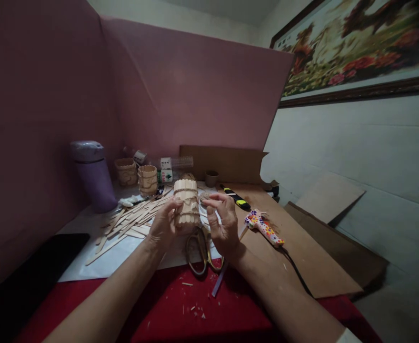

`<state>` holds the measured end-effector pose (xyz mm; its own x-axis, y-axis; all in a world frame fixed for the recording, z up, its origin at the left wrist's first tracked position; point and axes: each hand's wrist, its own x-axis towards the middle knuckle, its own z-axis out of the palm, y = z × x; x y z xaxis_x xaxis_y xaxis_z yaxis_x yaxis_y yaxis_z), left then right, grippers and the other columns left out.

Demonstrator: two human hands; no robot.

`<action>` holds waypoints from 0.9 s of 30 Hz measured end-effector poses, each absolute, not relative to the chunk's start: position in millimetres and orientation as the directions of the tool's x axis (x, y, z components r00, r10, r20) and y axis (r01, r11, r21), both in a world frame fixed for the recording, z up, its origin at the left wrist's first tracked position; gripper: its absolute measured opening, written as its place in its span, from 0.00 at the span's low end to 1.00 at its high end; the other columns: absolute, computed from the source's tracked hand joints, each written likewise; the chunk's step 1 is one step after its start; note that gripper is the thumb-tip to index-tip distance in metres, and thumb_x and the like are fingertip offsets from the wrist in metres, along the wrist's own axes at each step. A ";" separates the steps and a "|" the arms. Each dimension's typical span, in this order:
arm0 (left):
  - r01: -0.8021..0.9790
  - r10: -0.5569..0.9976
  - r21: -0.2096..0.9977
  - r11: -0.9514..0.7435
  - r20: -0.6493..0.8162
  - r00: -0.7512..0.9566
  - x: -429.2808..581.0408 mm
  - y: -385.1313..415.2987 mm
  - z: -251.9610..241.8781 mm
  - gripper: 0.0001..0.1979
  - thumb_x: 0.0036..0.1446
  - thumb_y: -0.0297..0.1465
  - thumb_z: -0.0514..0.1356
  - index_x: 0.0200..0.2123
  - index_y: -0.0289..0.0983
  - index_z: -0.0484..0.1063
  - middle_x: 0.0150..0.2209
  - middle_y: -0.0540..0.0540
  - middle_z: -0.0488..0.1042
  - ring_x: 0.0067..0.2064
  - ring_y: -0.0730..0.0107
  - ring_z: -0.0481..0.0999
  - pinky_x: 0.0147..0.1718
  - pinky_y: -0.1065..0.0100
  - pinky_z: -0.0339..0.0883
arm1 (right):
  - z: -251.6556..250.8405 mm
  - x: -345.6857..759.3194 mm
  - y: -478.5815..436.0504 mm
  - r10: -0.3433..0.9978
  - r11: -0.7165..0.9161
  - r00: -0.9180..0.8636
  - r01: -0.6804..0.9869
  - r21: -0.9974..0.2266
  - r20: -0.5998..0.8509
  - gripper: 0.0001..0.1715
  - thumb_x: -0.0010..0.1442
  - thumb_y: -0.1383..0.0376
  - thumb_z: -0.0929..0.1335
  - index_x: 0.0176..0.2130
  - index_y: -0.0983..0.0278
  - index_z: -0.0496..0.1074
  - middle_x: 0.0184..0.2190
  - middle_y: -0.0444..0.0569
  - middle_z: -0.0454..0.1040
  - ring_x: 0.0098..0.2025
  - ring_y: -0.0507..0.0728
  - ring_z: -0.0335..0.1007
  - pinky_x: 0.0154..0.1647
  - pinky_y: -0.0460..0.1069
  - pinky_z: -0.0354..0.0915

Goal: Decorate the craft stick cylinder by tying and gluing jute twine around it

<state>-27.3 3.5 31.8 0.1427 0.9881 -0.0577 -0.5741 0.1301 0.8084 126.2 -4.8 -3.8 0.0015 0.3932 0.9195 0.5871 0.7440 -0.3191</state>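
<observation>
My left hand (164,220) grips a cylinder of upright craft sticks (187,202) from its left side, holding it above the table. Twine bands circle the cylinder near its top and bottom, with more twine across its middle. Just to the right of it, my right hand (224,221) has thumb and fingers pinched together. A small greyish-brown piece (204,196) shows at those fingertips; whether it is held or lies behind them is unclear. Below the cylinder, scissors (197,257) with gold-coloured handles lie partly behind my right hand.
Loose craft sticks (124,225) spread over white paper on the left. A purple tumbler (95,183), two stick cups (147,181) and plastic bottles (181,162) stand or lie behind. Rightward, a flowered glue gun (264,228) and a utility knife (236,197) rest on cardboard (302,257).
</observation>
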 end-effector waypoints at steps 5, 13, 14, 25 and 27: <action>-0.536 0.980 0.828 0.161 -0.069 0.188 -25.3 2.0 30.1 0.20 0.45 0.31 0.63 0.43 0.32 0.73 0.33 0.42 0.78 0.27 0.64 0.77 0.23 0.64 0.74 | -3.9 126.7 -3.9 0.388 0.747 -0.028 0.595 -0.297 0.921 0.11 0.68 0.66 0.63 0.43 0.60 0.75 0.47 0.51 0.68 0.51 0.59 0.67 0.51 0.59 0.67; -0.485 0.986 0.872 0.061 0.024 0.166 -21.2 -0.2 28.4 0.22 0.43 0.30 0.64 0.45 0.37 0.69 0.36 0.45 0.76 0.29 0.67 0.76 0.22 0.68 0.73 | -5.1 126.0 -0.8 0.355 0.756 -0.048 0.602 -0.257 0.934 0.09 0.66 0.68 0.65 0.43 0.60 0.75 0.46 0.52 0.69 0.51 0.59 0.67 0.52 0.59 0.68; -0.480 0.985 0.875 0.054 0.034 0.172 -21.5 1.2 26.3 0.22 0.43 0.30 0.64 0.45 0.37 0.69 0.36 0.46 0.76 0.29 0.67 0.76 0.23 0.68 0.73 | -5.2 125.9 -0.7 0.353 0.757 -0.046 0.601 -0.256 0.935 0.09 0.66 0.68 0.65 0.43 0.60 0.75 0.46 0.52 0.69 0.51 0.59 0.67 0.52 0.59 0.68; -0.418 0.990 0.908 -0.026 0.082 0.118 -17.7 -3.6 27.6 0.27 0.39 0.29 0.67 0.47 0.38 0.68 0.36 0.46 0.75 0.29 0.67 0.76 0.25 0.66 0.73 | -5.1 126.3 -1.8 0.356 0.736 -0.074 0.636 -0.231 0.931 0.04 0.64 0.67 0.67 0.38 0.62 0.74 0.45 0.53 0.70 0.50 0.61 0.67 0.52 0.60 0.67; -0.419 0.987 0.906 -0.058 0.114 0.109 -17.6 -1.7 25.2 0.28 0.39 0.29 0.68 0.47 0.38 0.68 0.37 0.47 0.76 0.29 0.67 0.76 0.26 0.66 0.72 | -5.1 125.8 -2.0 0.350 0.734 -0.077 0.642 -0.222 0.934 0.04 0.64 0.66 0.68 0.38 0.61 0.74 0.45 0.53 0.70 0.50 0.61 0.67 0.52 0.60 0.67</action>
<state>-17.6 -1.7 25.2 0.1092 0.9875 0.1139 -0.4191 -0.0582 0.9061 125.8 -2.0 -5.1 -0.0773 0.3497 0.9337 0.6418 0.7341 -0.2218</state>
